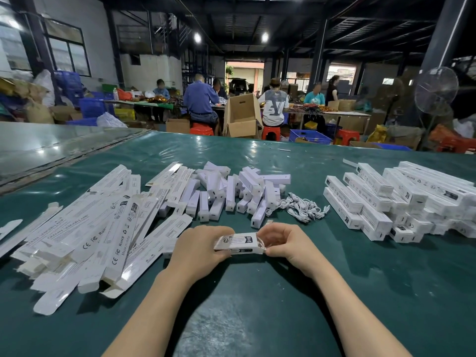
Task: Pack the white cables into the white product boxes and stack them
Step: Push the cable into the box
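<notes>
Down at the near edge of the green worktop (257,292), both hands are working one white product box (238,242). The left hand (198,247) is gripping its left end to steady it, while the right hand (286,242) is pinching at the open right end, where a thin white loop, probably a cable, seems to be going in. Just beyond, the loose white cables (302,206) are lying in a tangle within easy reach, with flat unfolded cartons (103,233) fanning out on the left and finished boxes (391,199) stacking up on the right, a layout that looks set for work flowing left to right.
</notes>
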